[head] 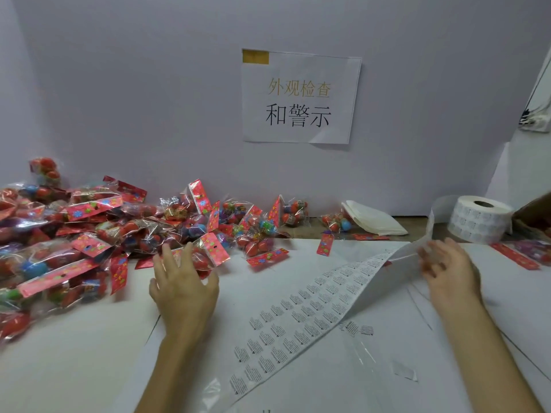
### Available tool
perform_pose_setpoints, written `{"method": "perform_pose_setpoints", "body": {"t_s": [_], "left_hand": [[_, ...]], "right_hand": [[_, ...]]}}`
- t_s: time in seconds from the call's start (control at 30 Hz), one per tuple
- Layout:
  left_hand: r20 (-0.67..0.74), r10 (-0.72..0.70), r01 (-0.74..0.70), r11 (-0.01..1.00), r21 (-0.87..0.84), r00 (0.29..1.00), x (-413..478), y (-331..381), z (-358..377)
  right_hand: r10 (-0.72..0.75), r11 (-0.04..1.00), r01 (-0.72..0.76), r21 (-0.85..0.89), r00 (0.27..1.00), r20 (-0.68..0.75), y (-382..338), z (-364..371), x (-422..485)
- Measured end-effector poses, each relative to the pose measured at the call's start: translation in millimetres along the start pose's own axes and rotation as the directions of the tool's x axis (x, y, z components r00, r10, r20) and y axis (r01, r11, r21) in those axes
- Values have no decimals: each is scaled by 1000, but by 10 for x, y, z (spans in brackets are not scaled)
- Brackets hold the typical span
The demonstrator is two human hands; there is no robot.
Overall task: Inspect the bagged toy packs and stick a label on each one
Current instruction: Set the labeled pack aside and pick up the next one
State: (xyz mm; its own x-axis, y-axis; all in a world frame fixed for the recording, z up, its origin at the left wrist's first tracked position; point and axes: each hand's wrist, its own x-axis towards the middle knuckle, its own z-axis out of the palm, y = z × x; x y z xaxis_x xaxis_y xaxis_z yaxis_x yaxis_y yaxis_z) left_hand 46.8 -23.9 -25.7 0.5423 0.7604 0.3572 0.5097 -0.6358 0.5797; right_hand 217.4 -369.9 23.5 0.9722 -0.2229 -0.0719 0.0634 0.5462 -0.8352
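Many clear bagged toy packs (89, 228) with red flowered header cards lie heaped across the left of the table. My left hand (183, 281) reaches into the heap's near edge, its fingers spread and fairly straight over one toy pack (208, 251), with the thumb beside it. A long label strip (313, 308) printed with small text labels runs from the label roll (477, 222) down across the table's middle. My right hand (447, 263) is blurred, with its fingers spread just right of the strip's raised fold.
A printed paper sign (298, 96) hangs on the back wall. A folded white stack (372, 219) lies by the wall. At the far right are a few toy packs (518, 254) and a brown box corner (533, 213). Loose labels (357, 327) lie on the white table cover (89, 368).
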Motion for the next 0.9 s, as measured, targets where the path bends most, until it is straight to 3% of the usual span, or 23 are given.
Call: {"method": "perform_pose_setpoints", "body": {"t_s": [0.13, 0.27, 0.5, 0.6, 0.73, 0.8, 0.9], "left_hand": [[248, -47, 11, 989, 146, 968, 12, -152, 88], [143, -45, 23, 989, 149, 989, -4, -127, 92], [2, -58, 57, 986, 158, 998, -5, -100, 90], [-53, -24, 25, 1000, 15, 998, -19, -117, 99], [-14, -20, 14, 943, -332, 1000, -15, -52, 79], [78, -32, 71, 819, -570, 996, 0, 59, 54], [273, -31, 247, 535, -808, 961, -32, 270, -22]], "right_hand": [[-51, 974, 78, -215, 991, 127, 131, 265, -222], [-60, 939, 136, -315, 969, 241, 225, 375, -363], [-36, 913, 148, -381, 958, 286, 293, 419, -437], [-27, 899, 157, -409, 951, 306, 317, 438, -449], [-47, 872, 206, -444, 938, 343, 377, 453, -496], [-83, 849, 266, -456, 920, 383, 419, 481, -554], [-97, 812, 356, -462, 864, 495, 501, 535, -678]]}}
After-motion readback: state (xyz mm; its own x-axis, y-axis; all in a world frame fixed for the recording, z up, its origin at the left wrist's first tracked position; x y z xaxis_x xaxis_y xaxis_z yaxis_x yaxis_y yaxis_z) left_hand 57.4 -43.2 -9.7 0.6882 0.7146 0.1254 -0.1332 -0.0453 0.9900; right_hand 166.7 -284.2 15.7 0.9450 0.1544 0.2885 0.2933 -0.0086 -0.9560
